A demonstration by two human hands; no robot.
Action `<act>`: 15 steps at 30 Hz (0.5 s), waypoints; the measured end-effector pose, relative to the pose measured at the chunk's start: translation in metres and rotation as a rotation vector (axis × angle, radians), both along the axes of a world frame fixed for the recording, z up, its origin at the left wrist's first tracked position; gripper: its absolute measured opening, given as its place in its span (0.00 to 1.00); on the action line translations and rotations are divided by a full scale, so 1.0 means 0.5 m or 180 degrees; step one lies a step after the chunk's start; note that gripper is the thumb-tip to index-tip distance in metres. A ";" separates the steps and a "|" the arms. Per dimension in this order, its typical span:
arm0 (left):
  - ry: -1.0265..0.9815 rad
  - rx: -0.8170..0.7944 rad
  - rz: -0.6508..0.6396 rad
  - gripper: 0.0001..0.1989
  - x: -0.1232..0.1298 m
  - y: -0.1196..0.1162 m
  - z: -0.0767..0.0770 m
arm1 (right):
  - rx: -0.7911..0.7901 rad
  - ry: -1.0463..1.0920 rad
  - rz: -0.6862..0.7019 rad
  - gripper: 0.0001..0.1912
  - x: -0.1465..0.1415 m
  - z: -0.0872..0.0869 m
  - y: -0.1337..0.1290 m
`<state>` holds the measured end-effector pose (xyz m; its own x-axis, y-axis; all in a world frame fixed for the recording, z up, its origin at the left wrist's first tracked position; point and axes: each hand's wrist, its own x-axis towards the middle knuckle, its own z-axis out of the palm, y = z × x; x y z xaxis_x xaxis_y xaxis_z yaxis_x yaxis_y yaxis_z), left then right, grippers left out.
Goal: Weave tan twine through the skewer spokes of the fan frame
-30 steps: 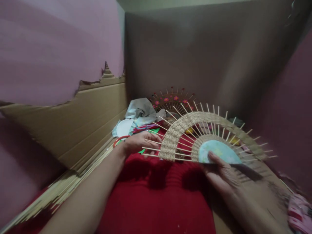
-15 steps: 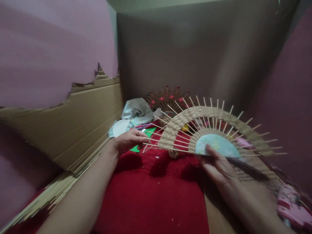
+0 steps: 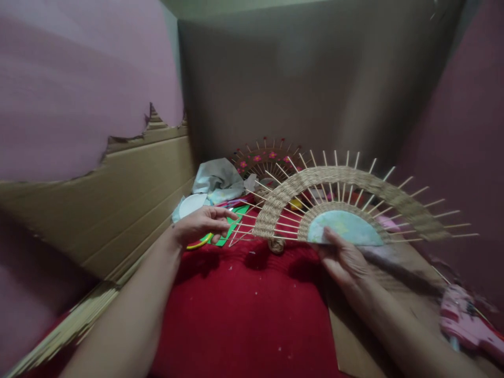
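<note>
Woven fan (image 3: 338, 175): centre-right of frame, straight edge down. Right hand (image 3: 344, 260): pinches the fan's lower edge, thumb on top. Left hand (image 3: 202, 226): fingers bent at left spoke tips; grip cannot be determined. Red cloth (image 3: 244, 315) extends to the bottom frame edge.

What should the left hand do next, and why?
Perhaps lightly pinch one of the nearest sticks: the left hand is beside their tips, contact unclear, while the right hand holds the woven fan by its blue half-disc.

Right hand (image 3: 342, 260): fingers hidden behind woven fan (image 3: 348, 224) | pink glue gun (image 3: 457, 315) — cut by right edge | flowered fan (image 3: 263, 157) — partly hidden
</note>
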<state>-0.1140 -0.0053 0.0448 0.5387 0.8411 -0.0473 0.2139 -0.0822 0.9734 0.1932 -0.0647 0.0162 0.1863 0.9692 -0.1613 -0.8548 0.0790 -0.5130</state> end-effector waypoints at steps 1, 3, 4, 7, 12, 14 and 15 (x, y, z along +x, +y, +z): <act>0.0026 0.0000 -0.0040 0.16 0.004 -0.003 0.001 | 0.0012 0.0013 -0.0002 0.18 -0.001 -0.001 -0.001; 0.0087 -0.0045 -0.0127 0.16 0.012 -0.007 0.000 | 0.0053 0.0009 0.0023 0.18 -0.002 -0.001 -0.002; 0.0126 -0.0088 -0.0167 0.17 0.015 -0.008 -0.002 | 0.0053 0.0007 0.0034 0.18 -0.003 -0.001 -0.003; 0.0217 -0.0192 -0.0198 0.17 0.017 -0.006 -0.009 | -0.0013 0.0050 0.0049 0.18 -0.001 -0.002 -0.002; 0.0158 -0.0020 -0.0106 0.12 0.005 0.004 -0.014 | -0.0077 0.0098 0.0238 0.18 0.012 -0.016 0.004; 0.0182 0.0029 -0.0131 0.11 0.005 0.004 -0.014 | -0.0066 0.0096 0.0307 0.18 0.016 -0.021 0.005; 0.0193 0.0044 -0.0137 0.11 0.008 0.004 -0.014 | -0.0050 0.0092 0.0355 0.18 0.017 -0.022 0.004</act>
<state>-0.1098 -0.0035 0.0379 0.5708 0.8181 -0.0694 0.2683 -0.1060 0.9575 0.2019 -0.0626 0.0050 0.0724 0.9809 -0.1803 -0.8723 -0.0254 -0.4883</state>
